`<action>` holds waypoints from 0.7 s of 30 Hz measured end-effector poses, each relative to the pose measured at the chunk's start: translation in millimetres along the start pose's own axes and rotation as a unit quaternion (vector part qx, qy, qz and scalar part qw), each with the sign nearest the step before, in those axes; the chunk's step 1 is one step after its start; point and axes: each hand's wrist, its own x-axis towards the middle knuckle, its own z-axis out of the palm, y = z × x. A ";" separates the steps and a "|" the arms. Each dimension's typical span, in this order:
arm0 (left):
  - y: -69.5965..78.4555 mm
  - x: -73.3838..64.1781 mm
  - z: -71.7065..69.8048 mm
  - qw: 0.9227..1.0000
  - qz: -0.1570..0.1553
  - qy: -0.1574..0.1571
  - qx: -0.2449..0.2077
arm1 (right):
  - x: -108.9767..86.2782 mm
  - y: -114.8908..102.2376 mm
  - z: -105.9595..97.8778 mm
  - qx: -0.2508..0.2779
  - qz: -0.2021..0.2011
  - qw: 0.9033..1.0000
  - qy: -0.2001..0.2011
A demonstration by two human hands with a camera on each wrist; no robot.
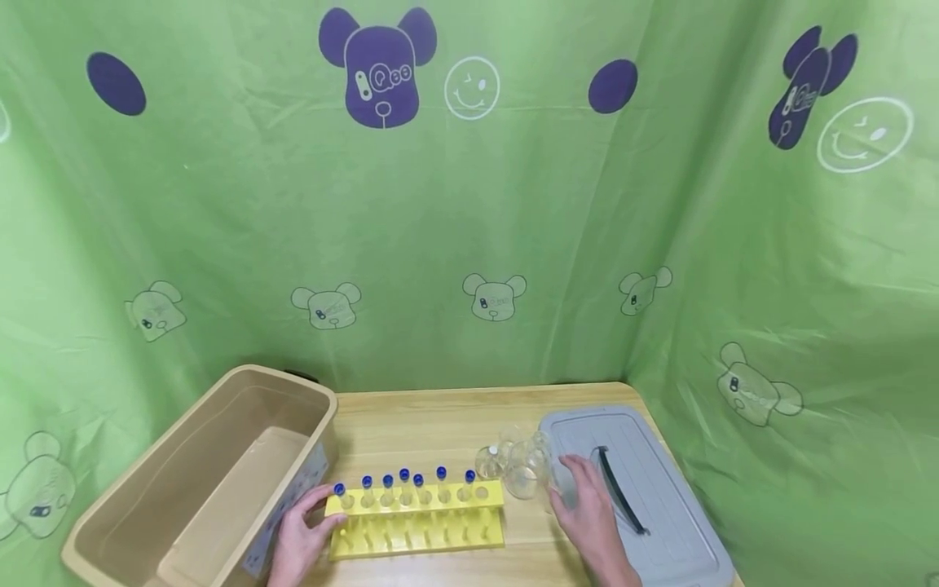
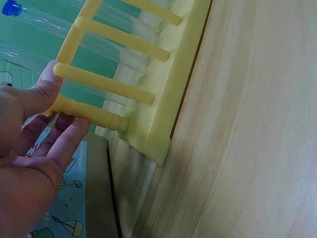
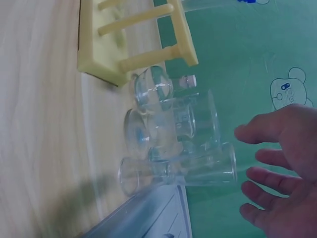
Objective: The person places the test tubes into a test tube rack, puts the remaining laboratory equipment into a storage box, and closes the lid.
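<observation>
Rack (image 1: 418, 512) pinched at end post (image 2: 96, 116) by left hand (image 1: 304, 530), presumably for steadiness; right hand (image 1: 589, 515) (wide, holding nothing) beside glassware (image 1: 522, 481).

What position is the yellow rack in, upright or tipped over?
Upright: the yellow rack has its base down, with blue-capped tubes pointing up.

Above and right of the tan bin (image 1: 220, 440), a purple bear (image 1: 381, 49) carries white lettering (image 1: 392, 77) resembling "Qee"; red print (image 2: 32, 148) on the bin's blue label (image 2: 72, 198) is illegible.
</observation>
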 end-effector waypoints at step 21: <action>-1.2 7.5 -2.6 0.998 -0.038 0.031 0.037 | -2.0 12.9 6.8 0.004 0.019 1.000 0.005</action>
